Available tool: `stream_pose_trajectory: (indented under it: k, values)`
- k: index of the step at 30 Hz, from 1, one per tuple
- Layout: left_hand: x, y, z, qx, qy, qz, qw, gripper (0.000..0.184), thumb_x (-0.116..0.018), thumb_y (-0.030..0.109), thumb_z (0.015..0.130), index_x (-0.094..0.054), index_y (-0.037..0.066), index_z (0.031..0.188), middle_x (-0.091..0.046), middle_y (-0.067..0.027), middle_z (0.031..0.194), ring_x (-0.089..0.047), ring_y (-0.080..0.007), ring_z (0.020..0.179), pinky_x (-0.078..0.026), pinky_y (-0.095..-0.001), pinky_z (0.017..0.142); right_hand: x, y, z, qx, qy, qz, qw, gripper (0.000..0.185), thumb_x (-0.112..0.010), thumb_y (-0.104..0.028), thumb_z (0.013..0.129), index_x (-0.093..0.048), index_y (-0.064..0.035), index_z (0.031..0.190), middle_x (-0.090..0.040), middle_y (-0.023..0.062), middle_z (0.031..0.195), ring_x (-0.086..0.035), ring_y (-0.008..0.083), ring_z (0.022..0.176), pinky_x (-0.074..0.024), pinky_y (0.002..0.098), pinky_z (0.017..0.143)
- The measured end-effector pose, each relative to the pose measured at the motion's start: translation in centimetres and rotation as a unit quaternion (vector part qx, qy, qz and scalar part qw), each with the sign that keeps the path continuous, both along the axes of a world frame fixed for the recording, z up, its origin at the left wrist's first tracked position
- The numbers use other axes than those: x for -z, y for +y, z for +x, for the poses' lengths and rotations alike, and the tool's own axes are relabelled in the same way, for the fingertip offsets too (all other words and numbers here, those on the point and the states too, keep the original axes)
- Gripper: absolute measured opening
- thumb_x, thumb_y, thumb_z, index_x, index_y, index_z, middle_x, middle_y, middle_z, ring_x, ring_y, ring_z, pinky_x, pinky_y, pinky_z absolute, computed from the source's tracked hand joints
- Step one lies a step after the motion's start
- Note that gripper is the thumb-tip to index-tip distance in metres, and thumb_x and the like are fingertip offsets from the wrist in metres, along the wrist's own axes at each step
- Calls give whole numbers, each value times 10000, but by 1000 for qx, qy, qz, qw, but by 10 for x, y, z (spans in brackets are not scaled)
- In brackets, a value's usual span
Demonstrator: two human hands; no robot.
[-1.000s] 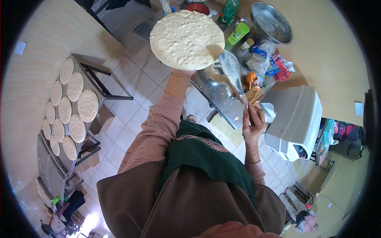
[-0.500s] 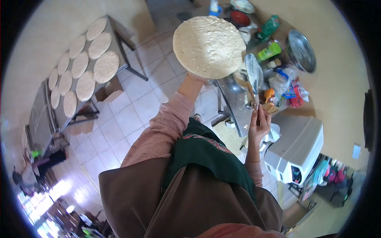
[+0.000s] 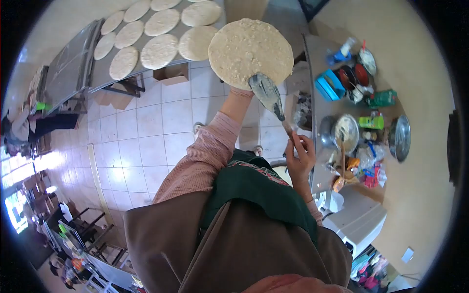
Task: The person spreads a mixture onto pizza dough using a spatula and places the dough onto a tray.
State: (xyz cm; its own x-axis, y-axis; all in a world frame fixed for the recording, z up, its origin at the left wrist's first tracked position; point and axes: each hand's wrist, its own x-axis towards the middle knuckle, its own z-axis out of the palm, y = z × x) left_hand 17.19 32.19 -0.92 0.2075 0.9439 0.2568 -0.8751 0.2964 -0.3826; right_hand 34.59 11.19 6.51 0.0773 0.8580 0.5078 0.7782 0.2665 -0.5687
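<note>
My left hand (image 3: 241,94) holds up a round, cream-coloured disc (image 3: 250,51) with a lumpy surface. Its fingers are hidden beneath the disc. My right hand (image 3: 300,157) is closed around the thin handle of a spatula (image 3: 267,95). The spatula's wide, dark, paste-smeared blade overlaps the disc's near edge, just above my left wrist. Whether the blade presses on the surface I cannot tell.
Several similar pale discs (image 3: 159,51) lie in rows on a grey table (image 3: 134,73) at upper left. At right, a worktop bears a bowl of pale mixture (image 3: 345,128) with a wooden stick, a metal basin (image 3: 400,139), a blue container (image 3: 330,85) and a green bottle (image 3: 382,98).
My view has turned left, toward the table of discs. The spatula has moved from beside the bowl at the worktop to the near edge of the held disc.
</note>
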Motion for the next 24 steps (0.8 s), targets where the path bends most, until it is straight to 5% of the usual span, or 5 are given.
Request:
stream_pose_trajectory:
  k: [2,4,7,13,24]
  values:
    - [-16,11,-48,-39,16,16,999,625,-389,552,926,-376,174,1424,-460,-104,1413,-446,-337,1285,-392,-553,1041,10,17,-35,-24,-4,-13,1000,360,-729,6,755,-703,-88,1101,-620,86,936,-566,174,636,-469,281,558]
    - [-32,21,-100,-178,320,-119,923,641,-415,557,918,-367,175,1431,-455,-109,1413,-436,-336,1285,-382,-540,1052,15,33,-67,-61,12,-6,998,360,-723,10,757,-703,-89,1103,-619,89,938,-562,174,629,-469,281,559]
    - [-25,37,-183,-145,128,-31,981,649,-395,578,914,-382,178,1424,-459,-107,1414,-443,-340,1289,-390,-570,1036,20,55,-113,-121,49,-5,991,345,-701,20,775,-693,-58,1111,-620,92,948,-552,142,629,-465,266,558]
    - [-50,43,-296,-265,302,-117,908,677,-387,603,907,-369,179,1435,-443,-112,1429,-435,-347,1294,-384,-581,1037,9,103,-197,-119,353,-236,897,294,-586,-14,895,-629,13,1185,-617,66,891,-523,70,595,-413,216,491]
    - [-14,47,-398,-369,284,-128,876,659,-366,580,920,-377,158,1426,-430,-124,1435,-431,-355,1295,-373,-564,1050,-3,172,-276,-239,347,-381,823,290,-563,-67,931,-604,52,1192,-636,96,889,-508,89,540,-446,233,485]
